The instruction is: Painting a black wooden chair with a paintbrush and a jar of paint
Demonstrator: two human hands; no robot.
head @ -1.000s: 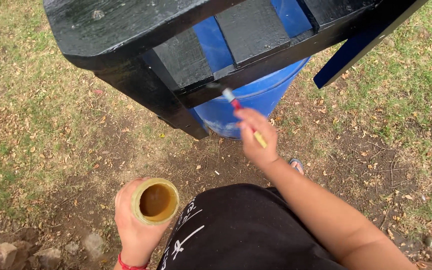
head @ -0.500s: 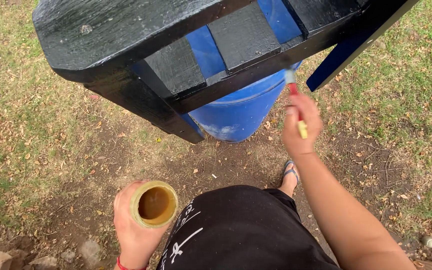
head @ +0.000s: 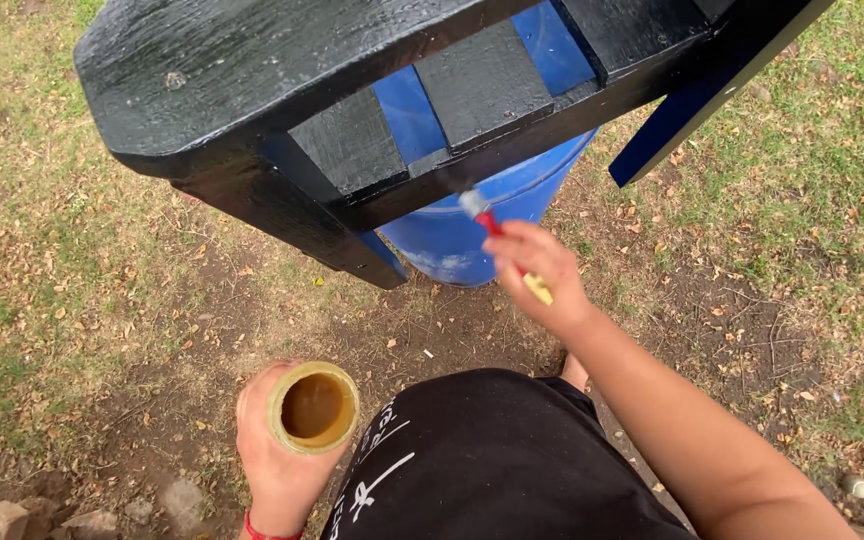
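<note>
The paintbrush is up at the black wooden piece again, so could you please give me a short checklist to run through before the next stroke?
1. Right hand grips the paintbrush by its handle: ok.
2. Bristles meet the lower rail of the black wooden piece: ok, the tip sits at its edge.
3. Left hand holds the cup upright, brownish liquid inside: ok.
4. Cup within easy reach of the brush: probably ok, it is low and to the left.
5. Coverage complete: not ok, a blue slat on the right is unpainted.
6. Paint load on the bristles: cannot tell.
</note>
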